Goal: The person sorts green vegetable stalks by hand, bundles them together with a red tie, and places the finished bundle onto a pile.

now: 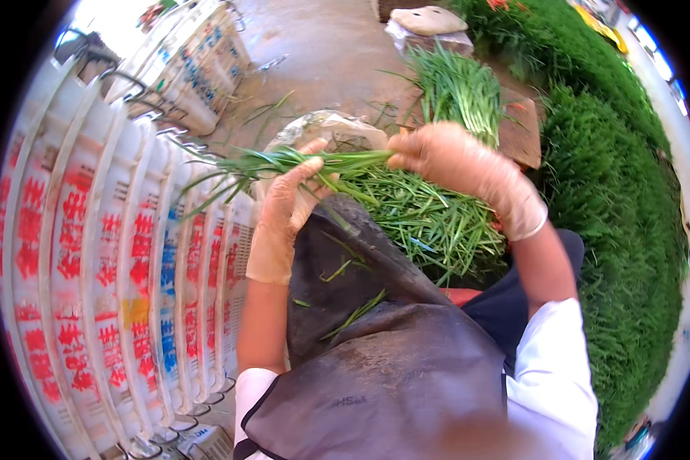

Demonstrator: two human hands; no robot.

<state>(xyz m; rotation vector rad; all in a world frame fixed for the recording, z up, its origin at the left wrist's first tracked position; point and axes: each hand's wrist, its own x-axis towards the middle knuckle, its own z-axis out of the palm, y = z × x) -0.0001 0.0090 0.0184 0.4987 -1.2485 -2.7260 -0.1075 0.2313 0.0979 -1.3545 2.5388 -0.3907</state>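
Dark apron (406, 353) fronts brown floor (307, 73) and crates (103, 268), left grip (287, 201) and right grip (450, 157) closed round stalks (356, 161).

- We take this for a vegetable-sorting workplace.
- On our left we see a row of stacked white plastic crates (119, 253), with another white crate (199, 73) beyond.
- On our right we see a long bank of greenery (613, 230), and before us a heap of cut stalks (437, 222).
- We see a bare floor (307, 61) with green scraps, a soiled dark apron (406, 368) and thin gloves (464, 165).
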